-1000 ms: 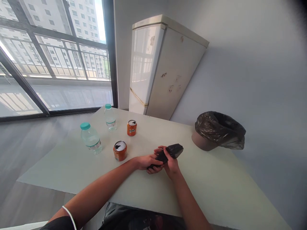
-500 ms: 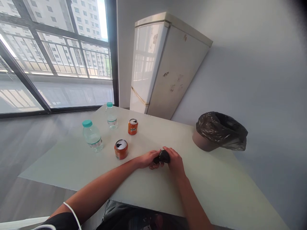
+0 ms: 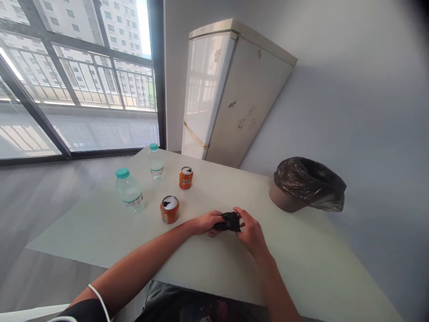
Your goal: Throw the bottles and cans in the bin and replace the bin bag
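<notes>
The left hand is holding a small black bag low over the surface, directly in front of the person; its grip is clamping on the bag's left part, with the fingers curling around it. The right hand is reaching in from the other side and touching the bag's right end; its fingers are bending around that end, one of them extending over the top, but whether this grip is closing firmly on the bag, I cannot tell. The bag is looking bunched and crumpled between the two hands.

To the left of the hands, the near can is standing upright on the surface, its opened top showing; the far can, also orange and opened, is standing behind it, a little to the right. The near bottle and the far bottle are standing further left, both clear, both wearing green caps; they are standing apart from each other and from the cans.

On the right, well apart from the hands, a brown bin is resting on the surface; a dark liner is covering its rim and hanging loosely over the side. Beyond the surface, a white fridge is standing by the wall.
</notes>
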Demonstrator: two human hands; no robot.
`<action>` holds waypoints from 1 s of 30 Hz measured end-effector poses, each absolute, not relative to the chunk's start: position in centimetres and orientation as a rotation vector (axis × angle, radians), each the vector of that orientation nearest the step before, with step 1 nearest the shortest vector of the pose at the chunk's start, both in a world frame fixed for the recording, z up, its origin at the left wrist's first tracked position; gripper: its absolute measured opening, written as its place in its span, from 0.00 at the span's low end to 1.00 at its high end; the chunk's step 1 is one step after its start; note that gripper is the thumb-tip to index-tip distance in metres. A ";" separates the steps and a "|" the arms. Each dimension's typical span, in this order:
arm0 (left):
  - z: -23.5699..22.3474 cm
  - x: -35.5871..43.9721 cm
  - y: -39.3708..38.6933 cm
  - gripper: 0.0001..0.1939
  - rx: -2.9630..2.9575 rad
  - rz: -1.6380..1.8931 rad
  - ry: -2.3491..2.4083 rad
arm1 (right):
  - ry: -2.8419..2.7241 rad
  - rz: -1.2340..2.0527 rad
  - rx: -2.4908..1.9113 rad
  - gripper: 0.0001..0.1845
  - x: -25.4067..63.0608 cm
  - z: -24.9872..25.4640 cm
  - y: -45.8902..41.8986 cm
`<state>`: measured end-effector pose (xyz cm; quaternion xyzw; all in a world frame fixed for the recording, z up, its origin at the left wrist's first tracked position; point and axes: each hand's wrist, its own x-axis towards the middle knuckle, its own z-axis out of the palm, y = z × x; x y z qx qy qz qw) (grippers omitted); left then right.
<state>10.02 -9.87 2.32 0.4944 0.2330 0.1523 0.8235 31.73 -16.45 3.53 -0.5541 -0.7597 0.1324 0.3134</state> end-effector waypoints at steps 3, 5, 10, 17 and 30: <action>2.4 10.0 -9.8 0.11 1.046 0.328 0.512 | -1.902 0.674 -1.331 0.34 32.4 4.7 -17.7; 2.4 9.9 -9.8 0.12 1.043 0.357 0.505 | -1.638 0.918 -1.308 0.37 32.4 5.2 -18.3; 2.7 9.7 -9.8 0.14 1.129 0.387 0.437 | -1.068 1.420 -1.219 0.33 31.3 4.6 -18.3; 2.2 9.9 -9.6 0.20 1.320 0.339 0.435 | -0.860 1.307 -1.336 0.19 32.5 3.8 -17.8; 1.4 10.1 -9.4 0.32 1.369 0.417 0.469 | -0.697 1.468 -1.291 0.26 33.1 3.5 -17.9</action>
